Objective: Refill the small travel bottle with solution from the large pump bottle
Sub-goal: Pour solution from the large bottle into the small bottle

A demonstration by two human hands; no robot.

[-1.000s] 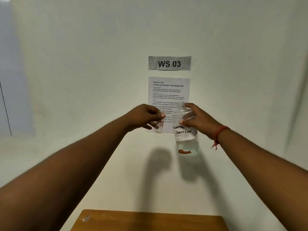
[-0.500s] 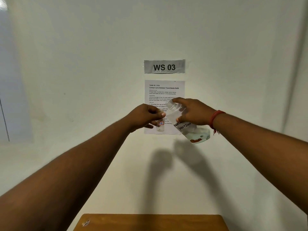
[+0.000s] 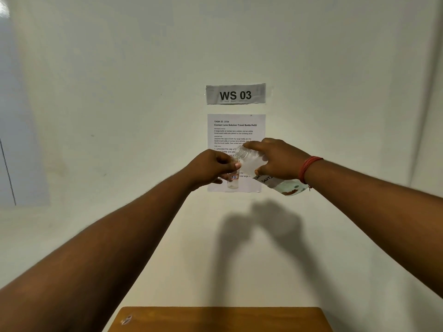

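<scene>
From the head camera, the left hand point(image 3: 211, 167) gripped the small travel bottle point(image 3: 233, 179) upright before the wall sheet point(image 3: 236, 130). The right hand point(image 3: 275, 159) grasped the large bottle point(image 3: 254, 161), tilted, its open neck just above the small bottle's mouth.

"WS 03" on wall sign point(image 3: 235, 94)

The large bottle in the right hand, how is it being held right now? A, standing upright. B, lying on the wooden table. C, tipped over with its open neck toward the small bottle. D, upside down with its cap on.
C: the right hand holds the large bottle tilted, its uncapped neck angled toward the small bottle that the left hand grips.
</scene>
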